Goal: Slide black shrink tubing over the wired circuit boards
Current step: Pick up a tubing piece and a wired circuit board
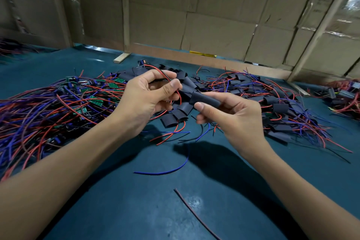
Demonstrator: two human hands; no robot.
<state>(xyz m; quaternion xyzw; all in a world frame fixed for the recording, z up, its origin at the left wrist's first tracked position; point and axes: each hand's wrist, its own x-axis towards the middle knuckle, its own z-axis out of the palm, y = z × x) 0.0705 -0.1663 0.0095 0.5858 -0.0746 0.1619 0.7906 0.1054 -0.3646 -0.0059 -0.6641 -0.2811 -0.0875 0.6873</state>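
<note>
Our right hand (229,115) pinches the tube (204,99), long axis aimed left at the wires (175,91) our left hand (148,99) pinches.

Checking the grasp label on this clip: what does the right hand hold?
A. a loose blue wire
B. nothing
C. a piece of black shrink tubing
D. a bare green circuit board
C: the right hand pinches a piece of black shrink tubing between thumb and fingers, while the left hand grips red wires leading into the tubing's other end.
</note>
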